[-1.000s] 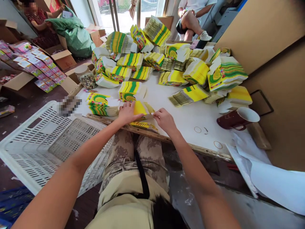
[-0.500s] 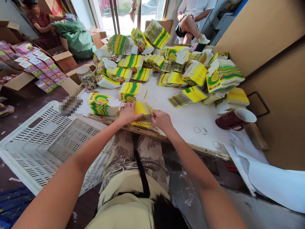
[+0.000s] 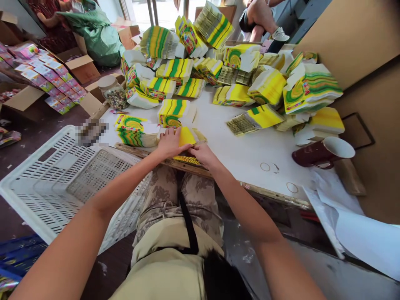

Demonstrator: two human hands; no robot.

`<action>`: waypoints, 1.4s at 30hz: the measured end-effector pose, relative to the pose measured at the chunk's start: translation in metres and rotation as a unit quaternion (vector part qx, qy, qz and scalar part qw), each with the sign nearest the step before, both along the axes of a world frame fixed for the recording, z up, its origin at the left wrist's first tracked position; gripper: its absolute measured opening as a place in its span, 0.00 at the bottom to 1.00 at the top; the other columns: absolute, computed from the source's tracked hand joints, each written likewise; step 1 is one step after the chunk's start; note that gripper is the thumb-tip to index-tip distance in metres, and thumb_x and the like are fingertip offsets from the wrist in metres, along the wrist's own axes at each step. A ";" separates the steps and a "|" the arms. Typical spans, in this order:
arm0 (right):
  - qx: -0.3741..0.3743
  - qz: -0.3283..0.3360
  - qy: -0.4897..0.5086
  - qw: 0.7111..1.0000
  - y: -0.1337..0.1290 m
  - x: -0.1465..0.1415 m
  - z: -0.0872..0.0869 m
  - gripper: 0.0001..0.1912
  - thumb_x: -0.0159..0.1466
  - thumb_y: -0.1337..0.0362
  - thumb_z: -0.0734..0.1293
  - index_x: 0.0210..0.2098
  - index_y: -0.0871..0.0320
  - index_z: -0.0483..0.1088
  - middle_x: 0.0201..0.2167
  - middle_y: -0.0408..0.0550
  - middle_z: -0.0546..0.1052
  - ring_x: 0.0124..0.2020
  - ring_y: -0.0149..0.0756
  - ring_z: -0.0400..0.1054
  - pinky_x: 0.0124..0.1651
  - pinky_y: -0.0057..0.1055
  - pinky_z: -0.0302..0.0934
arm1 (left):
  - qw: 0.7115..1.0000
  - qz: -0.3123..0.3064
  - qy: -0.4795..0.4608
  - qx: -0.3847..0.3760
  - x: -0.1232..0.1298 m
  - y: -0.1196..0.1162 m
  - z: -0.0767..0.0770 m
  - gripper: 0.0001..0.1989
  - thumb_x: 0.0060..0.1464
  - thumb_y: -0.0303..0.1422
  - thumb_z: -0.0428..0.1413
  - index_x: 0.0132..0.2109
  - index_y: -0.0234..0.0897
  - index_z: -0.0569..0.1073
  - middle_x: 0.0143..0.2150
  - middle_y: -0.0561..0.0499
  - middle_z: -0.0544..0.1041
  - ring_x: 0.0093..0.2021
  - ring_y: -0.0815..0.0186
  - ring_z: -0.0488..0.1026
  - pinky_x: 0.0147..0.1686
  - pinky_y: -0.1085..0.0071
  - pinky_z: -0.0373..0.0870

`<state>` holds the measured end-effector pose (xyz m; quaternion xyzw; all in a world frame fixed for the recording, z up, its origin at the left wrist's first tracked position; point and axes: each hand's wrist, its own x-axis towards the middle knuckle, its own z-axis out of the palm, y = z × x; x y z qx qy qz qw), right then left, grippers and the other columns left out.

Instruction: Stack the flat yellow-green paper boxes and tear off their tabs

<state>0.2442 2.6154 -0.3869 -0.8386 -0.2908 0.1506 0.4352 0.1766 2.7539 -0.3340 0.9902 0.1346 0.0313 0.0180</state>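
My left hand (image 3: pixel 170 143) lies spread over a stack of yellow packets (image 3: pixel 187 136) at the table's front edge, its thumb pointing right. Close beside its thumb, my right hand (image 3: pixel 201 155) is closed at the near right side of that stack; what its fingers pinch is too small to make out. Below the hands, more yellow packet edges (image 3: pixel 187 158) show along the wooden rim. A green-and-yellow stack (image 3: pixel 134 131) stands left of my left hand, and another stack (image 3: pixel 173 112) lies just behind it.
Many yellow-green stacks (image 3: pixel 175 70) cover the table's back. A jar (image 3: pixel 114 93) stands at the left, a maroon mug (image 3: pixel 321 152) at the right. A white basket (image 3: pixel 40 183) is left of my legs. Two people are beyond the table, near a green sack (image 3: pixel 100 41).
My right hand has moved left, closer to my left thumb. My left hand stays on the stack. The whole view has shifted slightly, with the far things now higher in the picture.
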 end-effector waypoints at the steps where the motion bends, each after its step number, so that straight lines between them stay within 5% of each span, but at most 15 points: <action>1: -0.039 0.006 0.004 0.999 -0.001 0.001 0.002 0.17 0.65 0.59 0.62 0.28 0.60 0.78 0.26 0.49 0.79 0.26 0.32 0.68 0.31 0.28 0.63 | 1.000 0.002 0.001 -0.002 0.000 0.000 0.000 0.41 0.56 0.59 0.47 0.67 0.35 0.55 0.60 0.34 0.64 0.60 0.46 0.61 0.56 0.56 0.58; 6: -0.206 -0.022 -0.093 0.974 -0.018 0.009 0.026 0.17 0.63 0.54 0.63 0.30 0.57 0.79 0.29 0.51 0.80 0.33 0.38 0.72 0.34 0.29 0.59 | 1.000 0.003 0.002 -0.007 -0.001 0.000 0.002 0.40 0.58 0.58 0.45 0.66 0.35 0.55 0.60 0.35 0.65 0.60 0.47 0.62 0.55 0.56 0.58; 11: -0.209 -0.016 -0.154 0.966 -0.036 0.015 0.037 0.12 0.58 0.69 0.62 0.35 0.58 0.78 0.33 0.49 0.81 0.34 0.37 0.71 0.34 0.28 0.55 | 1.000 0.011 0.006 -0.011 -0.001 -0.001 0.004 0.38 0.60 0.56 0.44 0.66 0.35 0.55 0.59 0.36 0.65 0.60 0.47 0.62 0.56 0.56 0.58; 16: -0.154 0.109 -0.100 0.977 -0.062 0.019 0.034 0.11 0.58 0.68 0.61 0.30 0.59 0.76 0.27 0.43 0.77 0.30 0.32 0.67 0.34 0.26 0.55 | 0.999 0.015 0.020 -0.027 0.001 0.000 0.007 0.39 0.58 0.57 0.46 0.67 0.37 0.54 0.60 0.36 0.64 0.61 0.47 0.61 0.57 0.56 0.58; 21: -0.140 0.259 0.014 0.956 -0.083 0.020 0.035 0.11 0.58 0.61 0.63 0.30 0.58 0.77 0.24 0.39 0.75 0.28 0.31 0.64 0.33 0.25 0.56 | 0.999 0.012 0.015 -0.028 0.001 0.000 0.005 0.40 0.58 0.58 0.46 0.67 0.35 0.54 0.61 0.35 0.64 0.61 0.47 0.60 0.57 0.55 0.58; 23: -0.120 0.229 0.010 0.966 -0.084 0.021 0.035 0.14 0.60 0.58 0.63 0.32 0.58 0.77 0.26 0.40 0.76 0.28 0.31 0.65 0.34 0.26 0.58 | 1.000 0.013 0.004 -0.017 0.000 0.000 0.003 0.40 0.58 0.57 0.45 0.67 0.35 0.54 0.61 0.35 0.64 0.61 0.47 0.61 0.57 0.55 0.58; 26: -0.045 0.098 -0.056 0.993 -0.078 0.022 0.031 0.16 0.62 0.59 0.64 0.43 0.59 0.77 0.34 0.46 0.79 0.32 0.33 0.68 0.38 0.28 0.61 | 1.000 0.011 -0.009 -0.003 -0.001 -0.001 0.001 0.39 0.58 0.57 0.45 0.67 0.35 0.54 0.60 0.35 0.65 0.60 0.47 0.62 0.56 0.56 0.59; 29: -0.046 0.012 -0.173 0.984 -0.068 0.021 0.024 0.16 0.64 0.64 0.63 0.49 0.59 0.76 0.40 0.51 0.77 0.34 0.33 0.69 0.43 0.31 0.62 | 1.000 0.011 -0.009 0.002 -0.001 -0.002 0.001 0.39 0.59 0.57 0.45 0.67 0.35 0.54 0.60 0.35 0.65 0.60 0.47 0.62 0.56 0.57 0.59; 35: -0.118 0.019 -0.293 0.949 -0.068 0.016 0.017 0.11 0.65 0.65 0.64 0.42 0.57 0.78 0.42 0.52 0.74 0.40 0.37 0.69 0.42 0.30 0.61 | 1.000 0.014 -0.001 0.007 0.000 -0.001 0.002 0.39 0.59 0.57 0.45 0.67 0.35 0.55 0.60 0.35 0.65 0.60 0.47 0.62 0.55 0.56 0.60; 42: -0.185 0.018 -0.309 0.933 -0.049 0.017 0.027 0.10 0.65 0.65 0.62 0.39 0.58 0.75 0.39 0.53 0.76 0.39 0.39 0.70 0.39 0.31 0.58 | 1.000 0.015 0.004 0.005 0.000 -0.001 0.002 0.39 0.59 0.57 0.44 0.68 0.35 0.53 0.61 0.35 0.64 0.61 0.47 0.61 0.56 0.56 0.59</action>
